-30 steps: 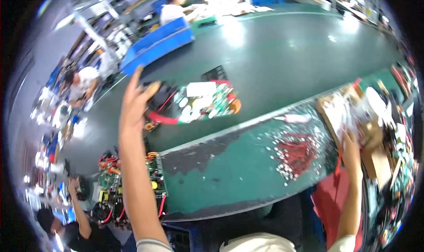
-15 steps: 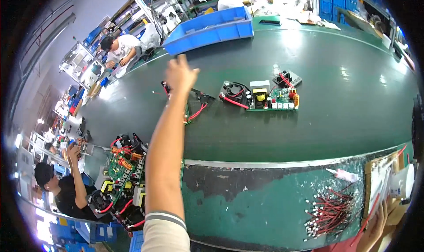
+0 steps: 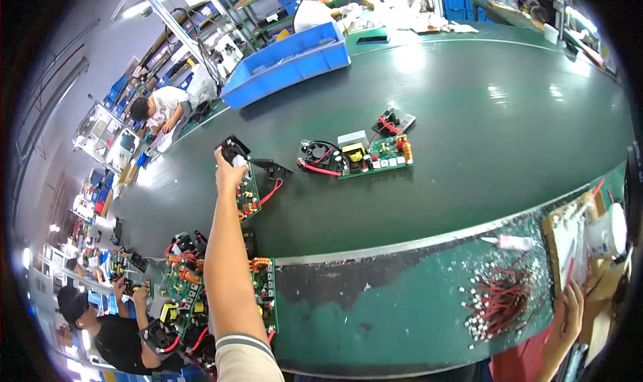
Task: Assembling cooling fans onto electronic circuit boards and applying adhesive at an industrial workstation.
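Observation:
My left arm, in a beige sleeve, stretches across the dark work surface. My left hand (image 3: 230, 176) is closed around the far end of a green circuit board (image 3: 248, 193), beside its black fan (image 3: 233, 147). Attached by red wires, a black plate (image 3: 271, 168) lies to the right of that board. Further right sits a second circuit board (image 3: 375, 158) with a fan, a yellow transformer and a small black-and-grey part on red leads. Several more boards (image 3: 181, 285) are piled beside and partly behind my forearm. My right hand does not show.
A blue bin (image 3: 288, 67) stands at the far side. On the near green bench are red wires with white connectors (image 3: 499, 298) and a small bottle (image 3: 514, 243). Another person's hand (image 3: 566, 318) is at the right; co-workers sit left and far.
My left hand has come down from above the surface onto the fan end of the circuit board and closed on it. The view has shifted slightly to the right.

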`<state>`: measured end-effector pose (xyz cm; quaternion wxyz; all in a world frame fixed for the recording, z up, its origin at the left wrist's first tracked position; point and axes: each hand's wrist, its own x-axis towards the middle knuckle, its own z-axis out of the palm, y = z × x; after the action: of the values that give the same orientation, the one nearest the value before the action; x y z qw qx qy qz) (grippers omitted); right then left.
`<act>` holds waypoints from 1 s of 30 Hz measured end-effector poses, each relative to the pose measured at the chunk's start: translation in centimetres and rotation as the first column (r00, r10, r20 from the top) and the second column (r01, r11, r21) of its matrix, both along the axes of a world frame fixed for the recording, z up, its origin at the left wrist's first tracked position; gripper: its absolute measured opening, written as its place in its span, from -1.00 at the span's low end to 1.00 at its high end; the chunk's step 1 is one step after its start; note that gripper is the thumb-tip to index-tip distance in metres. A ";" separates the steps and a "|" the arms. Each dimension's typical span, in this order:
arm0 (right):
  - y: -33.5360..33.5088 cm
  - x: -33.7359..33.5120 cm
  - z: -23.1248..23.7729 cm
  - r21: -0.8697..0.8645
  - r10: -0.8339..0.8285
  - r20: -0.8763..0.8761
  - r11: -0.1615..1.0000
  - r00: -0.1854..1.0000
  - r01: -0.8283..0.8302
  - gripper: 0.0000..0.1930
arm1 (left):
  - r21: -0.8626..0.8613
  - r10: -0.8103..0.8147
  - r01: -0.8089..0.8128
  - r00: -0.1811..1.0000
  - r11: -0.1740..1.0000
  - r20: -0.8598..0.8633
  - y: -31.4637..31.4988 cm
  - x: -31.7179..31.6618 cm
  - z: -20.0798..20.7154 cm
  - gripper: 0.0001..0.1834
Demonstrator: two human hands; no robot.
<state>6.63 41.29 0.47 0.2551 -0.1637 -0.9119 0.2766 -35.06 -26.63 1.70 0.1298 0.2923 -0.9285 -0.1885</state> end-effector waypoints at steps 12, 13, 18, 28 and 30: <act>-4.7 9.3 4.3 -0.105 0.217 -0.169 0.966 0.962 -0.236 -0.62 | -0.161 -0.574 0.576 0.665 0.802 -0.478 21.2 27.8 21.5 0.23; -4.5 9.8 4.2 -0.079 0.245 -0.204 0.961 0.948 -0.265 -0.61 | -0.141 -0.608 0.626 0.637 0.767 -0.473 22.6 30.4 21.2 0.24; -6.6 10.2 2.0 -0.206 0.262 -0.184 0.932 0.947 -0.298 -0.66 | -0.004 -0.651 0.708 0.648 0.707 -0.394 29.5 37.6 11.0 0.28; -11.8 3.5 -0.6 -0.185 0.631 -0.056 0.755 0.774 -0.629 -0.65 | 0.003 -0.550 0.551 0.834 0.835 0.043 35.1 36.7 -0.9 0.23; -13.2 1.4 -1.2 -0.195 0.652 -0.038 0.738 0.757 -0.646 -0.65 | -0.007 -0.572 0.573 0.819 0.820 0.056 35.2 36.7 -2.1 0.26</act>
<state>8.05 28.10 -0.68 0.1103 0.1351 -0.8840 0.4336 1.65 8.59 -0.42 0.0468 0.0034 -0.9786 -0.2003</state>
